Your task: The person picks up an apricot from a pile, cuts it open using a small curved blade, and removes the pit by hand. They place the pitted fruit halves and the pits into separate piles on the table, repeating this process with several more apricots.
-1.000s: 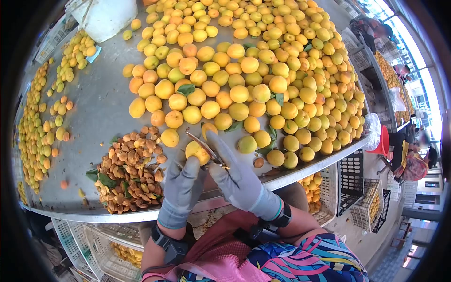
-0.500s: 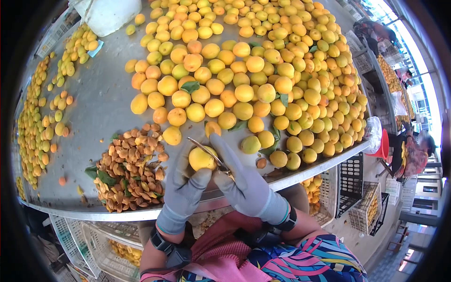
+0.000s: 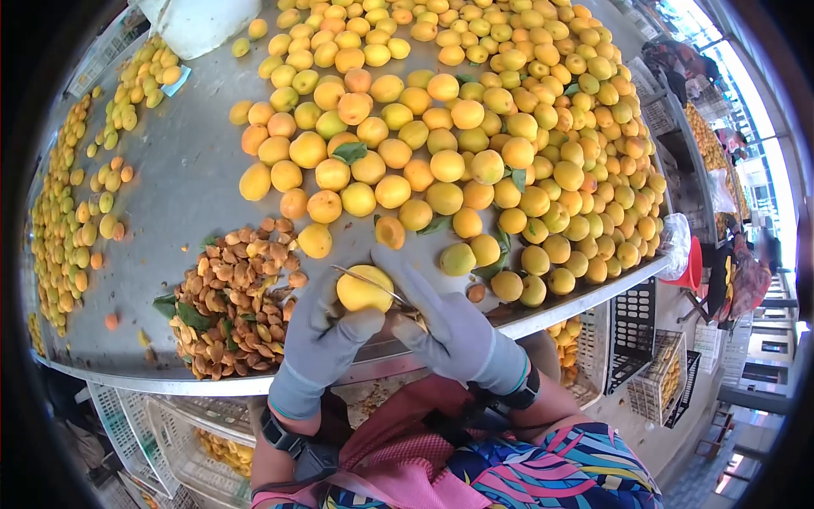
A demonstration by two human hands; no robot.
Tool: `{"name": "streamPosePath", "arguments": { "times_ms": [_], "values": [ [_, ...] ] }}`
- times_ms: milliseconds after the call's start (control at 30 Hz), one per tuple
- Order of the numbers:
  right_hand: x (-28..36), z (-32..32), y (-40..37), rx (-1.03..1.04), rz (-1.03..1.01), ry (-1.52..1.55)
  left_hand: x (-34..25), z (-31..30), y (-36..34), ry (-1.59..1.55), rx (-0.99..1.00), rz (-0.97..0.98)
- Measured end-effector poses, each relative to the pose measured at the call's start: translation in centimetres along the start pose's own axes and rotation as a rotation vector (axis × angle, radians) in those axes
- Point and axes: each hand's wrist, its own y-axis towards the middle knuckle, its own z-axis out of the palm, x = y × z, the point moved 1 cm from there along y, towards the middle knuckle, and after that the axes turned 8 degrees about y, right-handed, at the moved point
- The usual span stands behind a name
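Two hands point(image 3: 326, 339), one blade point(image 3: 369, 280), many apricots point(image 3: 467, 114)

On the table point(image 3: 191, 161): fruit heap point(image 3: 483, 157) beyond the hands and rightward | pit pile point(image 3: 233, 310) left of left hand point(image 3: 326, 339) | apricot point(image 3: 363, 295) between it and right hand point(image 3: 445, 327), knife point(image 3: 370, 282) across | bucket point(image 3: 199, 25) far left | crates point(image 3: 127, 428) below
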Motion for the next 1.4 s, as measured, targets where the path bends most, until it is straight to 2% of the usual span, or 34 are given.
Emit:
{"name": "streamPosePath", "arguments": {
  "times_ms": [100,167,200,267,300,367,400,467,500,533,600,633,667,733,800,867,900,967,1000,1067,1100,1167,1233,1300,1367,1400],
  "values": [
    [-0.4,0.2,0.0,0.005,0.043,-0.034,0.5,0.0,0.4,0.054,0.022,-0.019],
    [-0.6,0.5,0.2,-0.03,0.04,-0.036,1.7,0.2,0.5,-0.13,-0.05,-0.029],
    [-0.6,0.6,0.2,-0.064,0.038,-0.038,2.0,0.6,0.4,-0.127,-0.046,-0.028],
    [-0.5,0.7,0.1,-0.077,0.032,-0.048,2.6,1.3,0.1,-0.424,-0.128,-0.066],
    [-0.5,0.7,0.1,-0.084,0.026,-0.056,2.4,1.3,0.0,-0.427,-0.13,-0.065],
    [-0.3,0.0,-0.1,-0.027,0.029,-0.058,1.4,0.9,-0.2,-0.16,-0.125,-0.061],
    [-0.2,-0.4,-0.2,0.021,0.028,-0.059,0.8,0.3,-0.1,-0.162,-0.13,-0.064],
    [-0.3,-0.6,0.0,0.055,0.077,-0.09,-0.4,-0.7,0.3,0.377,0.014,0.044],
    [-0.3,-0.7,0.0,0.088,0.122,-0.126,-0.3,-0.6,0.3,0.377,0.018,0.04],
    [0.1,-0.8,0.2,0.087,0.124,-0.126,0.0,-0.4,0.3,0.275,0.004,0.006],
    [0.7,-0.8,0.5,0.156,0.307,-0.104,0.8,-0.1,0.4,0.178,-0.007,-0.025],
    [0.6,-0.7,0.5,0.15,0.304,-0.103,1.5,0.2,0.5,-0.016,-0.061,-0.026],
    [0.3,-0.6,0.4,0.107,0.258,-0.085,2.0,0.5,0.6,-0.211,-0.115,-0.028],
    [-0.5,-0.3,0.2,0.061,0.214,-0.07,2.9,1.1,0.2,-0.323,-0.13,-0.078],
    [-1.3,0.0,0.0,-0.038,0.03,-0.079,2.7,1.2,0.0,-0.445,-0.154,-0.131],
    [-0.9,-0.5,-0.2,-0.012,0.014,-0.083,0.7,0.9,-0.1,-0.047,-0.14,-0.037],
    [-0.7,-0.6,-0.1,0.006,-0.006,-0.085,0.4,0.5,0.0,-0.047,-0.143,-0.041],
    [-0.5,-0.7,0.1,0.038,0.054,-0.102,-0.1,-0.3,0.1,0.512,-0.094,0.15],
    [-0.5,-0.7,0.1,0.069,0.111,-0.125,-0.1,-0.1,0.2,0.512,-0.093,0.149],
    [-0.6,0.0,0.2,0.008,0.078,-0.126,0.1,0.3,0.4,0.122,-0.136,-0.001],
    [-0.7,0.3,0.1,-0.049,0.043,-0.127,0.9,0.4,0.4,0.125,-0.134,-0.001],
    [-0.8,0.5,-0.2,-0.069,0.042,-0.18,3.2,0.6,0.3,-0.292,-0.171,-0.076],
    [-0.8,0.3,-0.3,-0.081,0.045,-0.237,2.9,1.5,0.1,-0.331,-0.195,-0.114],
    [-0.6,-0.3,-0.5,-0.025,0.079,-0.169,2.3,1.6,-0.1,-0.379,-0.225,-0.159],
    [-0.5,-0.6,-0.5,0.003,0.105,-0.167,0.7,0.6,0.1,0.406,-0.148,0.046],
    [-0.4,-0.6,-0.6,0.024,0.128,-0.164,0.5,0.5,0.0,0.407,-0.143,0.042]
  ]
}}
